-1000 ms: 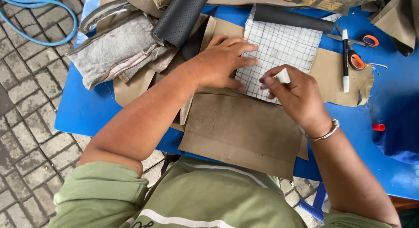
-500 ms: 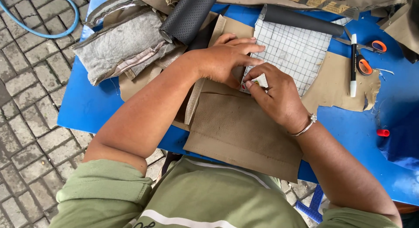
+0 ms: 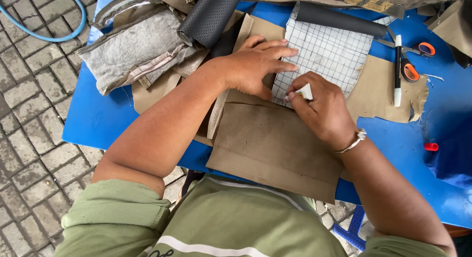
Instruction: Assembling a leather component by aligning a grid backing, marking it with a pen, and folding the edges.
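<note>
A small white piece of chalk (image 3: 306,92) is being pinched between the thumb and fingertips of the right hand (image 3: 322,109), its tip being pressed at the lower left edge of a white gridded sheet (image 3: 327,53). The sheet, ruled in fine dark squares with a ragged lower border, is being held flat by the left hand (image 3: 255,65), whose fingers are spread open and gripping nothing. The sheet is lying on tan leather pieces (image 3: 275,144) on a blue table (image 3: 93,124). A white marker (image 3: 397,70) and orange-handled scissors (image 3: 410,60) are lying well to the right.
</note>
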